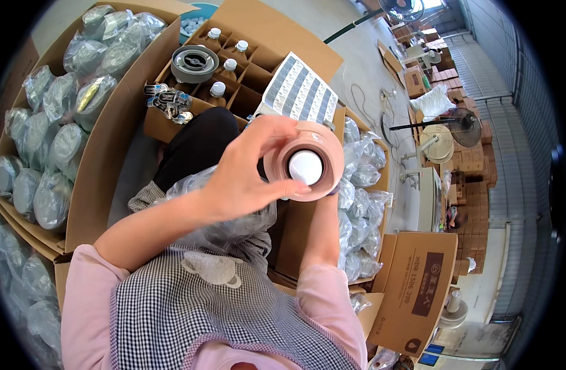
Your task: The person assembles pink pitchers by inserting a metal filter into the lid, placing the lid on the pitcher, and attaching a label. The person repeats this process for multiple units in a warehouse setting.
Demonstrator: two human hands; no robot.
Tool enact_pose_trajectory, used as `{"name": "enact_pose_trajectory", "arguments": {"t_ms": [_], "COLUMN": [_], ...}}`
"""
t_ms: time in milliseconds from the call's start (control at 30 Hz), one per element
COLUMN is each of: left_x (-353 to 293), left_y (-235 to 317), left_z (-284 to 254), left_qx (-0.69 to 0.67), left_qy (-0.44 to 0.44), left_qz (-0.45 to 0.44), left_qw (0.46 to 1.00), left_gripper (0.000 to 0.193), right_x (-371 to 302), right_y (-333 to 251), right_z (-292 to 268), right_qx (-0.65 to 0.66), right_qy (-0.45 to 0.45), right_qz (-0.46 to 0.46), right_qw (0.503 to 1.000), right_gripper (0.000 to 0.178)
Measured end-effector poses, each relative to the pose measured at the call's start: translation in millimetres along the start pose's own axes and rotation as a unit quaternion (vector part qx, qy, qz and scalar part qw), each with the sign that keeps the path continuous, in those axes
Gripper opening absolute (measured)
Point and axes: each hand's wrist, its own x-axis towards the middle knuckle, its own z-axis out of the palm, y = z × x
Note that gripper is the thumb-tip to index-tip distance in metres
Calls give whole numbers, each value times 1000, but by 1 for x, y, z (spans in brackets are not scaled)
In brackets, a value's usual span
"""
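Observation:
A pink round container (pixel 333 154) is held up before me, its opening facing me. Inside a dark ring in that opening sits a white domed piece (pixel 305 167). My left hand (pixel 249 161) grips the container from the left, the thumb across its lower front and the fingers over its top. My right forearm (pixel 320 237) rises behind the container, which hides the right hand and its fingers. Crumpled clear plastic (pixel 224 225) lies on my lap below. Just beyond the container is a sheet of labels (pixel 300 92) in grey and white rows.
At the left stands a carton (pixel 110 132) full of bagged rounded items. Ahead, a divided carton (pixel 258 79) holds white-capped brown bottles (pixel 217 92), with a grey round part (pixel 195 63) and metal clasps (pixel 169 102) on its edge. Another carton of bagged items (pixel 360 203) is at right, near a printed carton (pixel 412 290).

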Motion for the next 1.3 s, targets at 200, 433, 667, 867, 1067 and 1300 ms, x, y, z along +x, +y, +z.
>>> {"name": "enact_pose_trajectory", "arguments": {"t_ms": [200, 433, 667, 867, 1067, 1300], "left_x": [-19, -19, -23, -26, -24, -13], "left_y": [0, 10, 10, 8, 2, 16], "left_z": [7, 10, 11, 15, 9, -36], "left_qx": [323, 412, 374, 390, 382, 204], "left_qy": [-2, -15, -35, -28, -20, -88], "left_qz": [162, 111, 85, 111, 123, 10], "left_qw": [933, 904, 923, 914, 916, 975], "left_gripper": [45, 51, 55, 55, 56, 50], "right_x": [-10, -10, -18, -21, -20, -25], "right_y": [8, 9, 15, 18, 21, 26], "right_z": [-1, -9, -11, -11, -24, -45], "right_qx": [-19, -35, -64, -83, -119, -239], "right_qy": [8, 17, 25, 30, 39, 47], "right_qz": [-7, -15, -23, -33, -55, -118], "right_qw": [1000, 999, 997, 996, 991, 963], "right_gripper": [40, 39, 39, 38, 38, 37]}}
